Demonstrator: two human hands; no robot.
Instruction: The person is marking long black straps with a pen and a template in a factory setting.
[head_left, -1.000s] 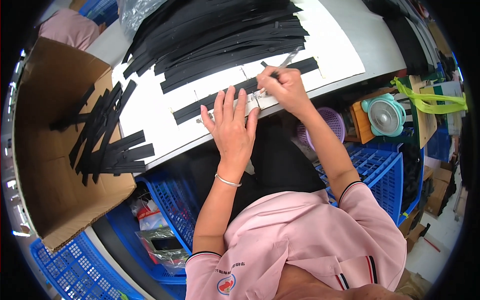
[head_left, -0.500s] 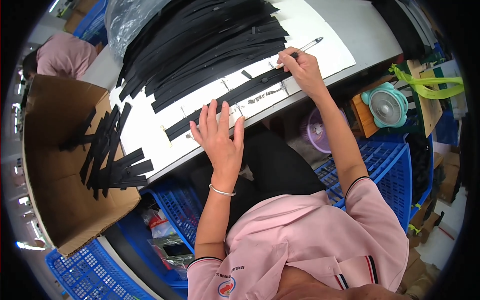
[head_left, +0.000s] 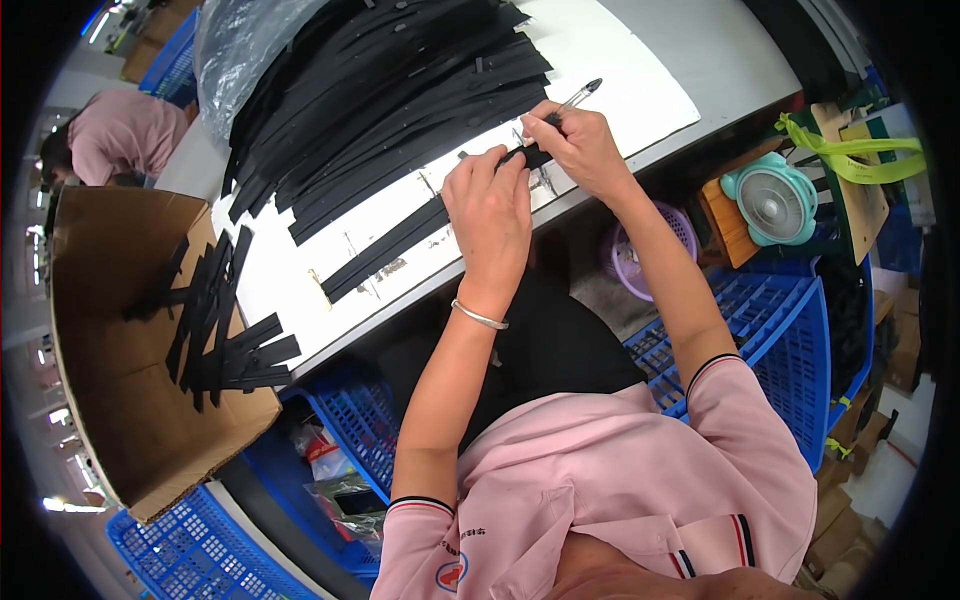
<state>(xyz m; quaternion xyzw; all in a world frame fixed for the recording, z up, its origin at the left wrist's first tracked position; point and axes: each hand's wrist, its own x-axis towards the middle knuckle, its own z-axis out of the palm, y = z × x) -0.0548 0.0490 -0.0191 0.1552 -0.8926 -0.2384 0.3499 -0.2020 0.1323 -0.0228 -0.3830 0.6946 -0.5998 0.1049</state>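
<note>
A long black strip (head_left: 385,252), possibly a zipper, lies slantwise along the near side of a white board (head_left: 640,85) that carries dark pen marks. My left hand (head_left: 490,215) presses its bent fingers together on the right part of this strip, covering some of it. Close beside it, my right hand (head_left: 588,150) grips a clear-barrelled pen (head_left: 582,94), its lower end at the strip's right end. The exact tip is hard to make out. Beyond both hands spreads a thick pile of similar black strips (head_left: 390,110).
An open cardboard box (head_left: 110,400) stands left, with loose black strips (head_left: 215,320) across its edge. Clear plastic (head_left: 225,70) lies behind. Below the table are blue crates (head_left: 770,325) and a purple basket (head_left: 655,250); a teal fan (head_left: 770,200) sits right. Another person (head_left: 128,135) bends at far left.
My left hand has slid right along the strip, up beside my right hand, and its spread fingers have drawn together. My right hand with the pen has shifted slightly left.
</note>
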